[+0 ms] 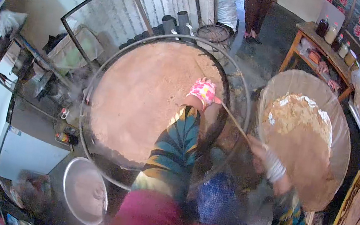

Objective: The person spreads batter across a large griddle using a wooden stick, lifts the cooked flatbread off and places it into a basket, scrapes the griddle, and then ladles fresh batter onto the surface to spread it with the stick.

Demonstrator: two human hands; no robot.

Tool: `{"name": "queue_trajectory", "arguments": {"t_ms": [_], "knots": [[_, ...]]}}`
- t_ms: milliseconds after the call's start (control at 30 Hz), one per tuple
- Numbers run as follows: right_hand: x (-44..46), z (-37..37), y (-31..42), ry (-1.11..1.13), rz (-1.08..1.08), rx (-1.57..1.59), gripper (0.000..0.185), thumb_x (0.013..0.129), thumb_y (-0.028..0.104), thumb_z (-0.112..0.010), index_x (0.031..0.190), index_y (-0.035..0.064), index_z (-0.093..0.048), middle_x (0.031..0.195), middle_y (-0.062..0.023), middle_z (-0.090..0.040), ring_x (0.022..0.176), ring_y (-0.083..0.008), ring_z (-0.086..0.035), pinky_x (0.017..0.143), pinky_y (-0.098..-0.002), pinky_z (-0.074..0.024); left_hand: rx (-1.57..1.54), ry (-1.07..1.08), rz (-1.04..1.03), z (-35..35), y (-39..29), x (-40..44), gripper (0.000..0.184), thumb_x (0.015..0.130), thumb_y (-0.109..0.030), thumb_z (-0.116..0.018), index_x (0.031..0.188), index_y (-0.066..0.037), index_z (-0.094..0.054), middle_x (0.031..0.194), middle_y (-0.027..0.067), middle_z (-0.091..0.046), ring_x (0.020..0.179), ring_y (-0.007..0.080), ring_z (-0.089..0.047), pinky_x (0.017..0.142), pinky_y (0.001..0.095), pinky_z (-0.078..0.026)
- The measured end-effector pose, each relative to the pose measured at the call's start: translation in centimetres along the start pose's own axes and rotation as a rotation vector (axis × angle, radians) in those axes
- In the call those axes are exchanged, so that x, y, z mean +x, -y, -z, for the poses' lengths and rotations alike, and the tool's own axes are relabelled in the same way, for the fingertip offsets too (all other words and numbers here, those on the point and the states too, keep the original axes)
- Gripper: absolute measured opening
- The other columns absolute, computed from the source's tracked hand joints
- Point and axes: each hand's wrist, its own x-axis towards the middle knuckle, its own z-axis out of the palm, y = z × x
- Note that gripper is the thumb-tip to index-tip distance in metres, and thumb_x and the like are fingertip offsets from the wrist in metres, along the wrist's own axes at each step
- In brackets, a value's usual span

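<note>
A large round flat pan [158, 104] is covered by a thin layer of pinkish-brown batter or flatbread, with light steam over it. My left hand [202, 92], wrapped in a pink-and-white patterned glove, is above the layer's right part, closed around a long thin wooden stick [234, 119]. The stick's far end reaches over the layer near the pan's upper right edge. My right hand [261, 158], with a pale band at the wrist, is closed on the stick's near end, beyond the pan's right rim. Its fingers are slightly blurred.
A metal ring [85, 138] surrounds the pan. On the right stands a wide lined basket [344, 132] holding pale and brown flat sheets. A metal basin [67, 189] is at lower left. Bottles [331, 33] stand on a wooden table [302, 28]. A person [254, 12] stands at the back.
</note>
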Motion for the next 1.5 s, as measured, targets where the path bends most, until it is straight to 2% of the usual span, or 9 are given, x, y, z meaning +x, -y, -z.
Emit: {"name": "queue_trajectory", "arguments": {"t_ms": [300,467,633,700,767,900,1167,1433,1500], "knots": [[2.8,-0.9,2.2,0.349,-0.308,0.088,0.05,0.084,0.025,-0.059,0.131,0.0166,-0.045,0.056,0.0068,-0.043,0.04,-0.003,-0.035,0.035,-0.018,-0.0253,-0.003,-0.249,0.25,-2.7,3.6,-10.7,0.064,0.066,-0.059,-0.06,0.091,0.0,-0.06,0.102,0.0209,-0.057,0.1,0.0365,-0.053,0.085,0.0437,-0.043],[-2.3,-7.5,-5.3,0.422,0.278,-0.377,0.049,0.082,0.027,-0.059,0.128,0.013,-0.048,0.093,-0.0048,-0.064,0.076,-0.0177,-0.06,0.07,-0.0288,-0.0497,0.101,-0.216,0.25,-3.8,3.7,-24.8,0.071,0.067,-0.06,-0.059,0.103,0.001,-0.054,0.11,0.0211,-0.054,0.102,0.0377,-0.052,0.087,0.0454,-0.042],[-11.9,-10.7,-8.4,0.467,0.166,-0.649,0.048,0.084,0.028,-0.056,0.13,0.0188,-0.046,0.106,-0.0124,-0.062,0.092,-0.0203,-0.062,0.081,-0.0315,-0.048,0.101,-0.187,0.28,-4.0,-0.9,-36.7,0.086,0.072,-0.065,-0.05,0.119,0.007,-0.043,0.125,0.0271,-0.044,0.117,0.0417,-0.042,0.098,0.051,-0.033],[-15.1,-10.5,-7.7,0.48,-0.039,-0.752,0.049,0.085,0.03,-0.056,0.132,0.0218,-0.043,0.115,-0.0113,-0.06,0.101,-0.0208,-0.059,0.087,-0.0308,-0.0454,0.064,-0.193,0.231,-3.3,-3.4,-36.9,0.094,0.072,-0.067,-0.05,0.125,0.009,-0.036,0.13,0.0285,-0.038,0.123,0.042,-0.035,0.102,0.0536,-0.024],[-17.8,-8.8,-7.8,0.237,0.047,-0.807,0.048,0.084,0.027,-0.057,0.129,0.0174,-0.047,0.092,-0.0134,-0.066,0.074,-0.0188,-0.065,0.068,-0.0339,-0.0511,-0.101,-0.177,0.156,-0.7,-5.7,-32.4,0.1,0.067,-0.061,-0.058,0.131,0.009,-0.029,0.136,0.0277,-0.031,0.129,0.0428,-0.026,0.106,0.0539,-0.017],[-18.8,-9.0,-10.6,-0.183,0.001,-0.026,0.048,0.085,0.022,-0.056,0.131,0.012,-0.046,0.081,-0.0054,-0.064,0.059,-0.0129,-0.056,0.053,-0.0234,-0.0444,-0.278,-0.321,-0.135,0.2,-8.1,-20.4,0.089,0.065,-0.047,-0.068,0.127,0.007,-0.036,0.133,0.0286,-0.035,0.125,0.044,-0.03,0.106,0.0481,-0.023],[-15.4,-12.4,-6.9,0.176,-0.429,0.434,0.055,0.088,0.026,-0.054,0.138,0.0136,-0.034,0.056,0.0013,-0.045,0.044,-0.0086,-0.042,0.039,-0.0236,-0.0334,-0.14,-0.167,-0.063,-3.0,-1.8,-20.2,0.077,0.058,-0.044,-0.072,0.112,0.005,-0.049,0.118,0.0262,-0.048,0.119,0.0436,-0.038,0.102,0.0466,-0.03],[-6.3,-20.0,-5.0,0.051,-0.18,0.196,0.046,0.086,0.02,-0.052,0.131,0.0151,-0.047,0.072,0.0023,-0.055,0.053,-0.0076,-0.05,0.045,-0.0241,-0.04,-0.037,-0.241,-0.121,-4.2,9.6,-15.8,0.084,0.059,-0.054,-0.064,0.117,0.004,-0.047,0.126,0.0255,-0.044,0.122,0.0424,-0.036,0.105,0.048,-0.026],[-3.0,-21.1,-5.9,-0.105,0.282,-0.194,0.047,0.085,0.019,-0.051,0.13,0.0092,-0.045,0.086,-0.0036,-0.062,0.073,-0.0141,-0.059,0.064,-0.0266,-0.0478,-0.053,-0.264,-0.125,-4.4,12.5,-14.4,0.092,0.062,-0.068,-0.051,0.12,0.004,-0.046,0.127,0.0259,-0.043,0.121,0.0427,-0.036,0.105,0.0478,-0.025]]}}
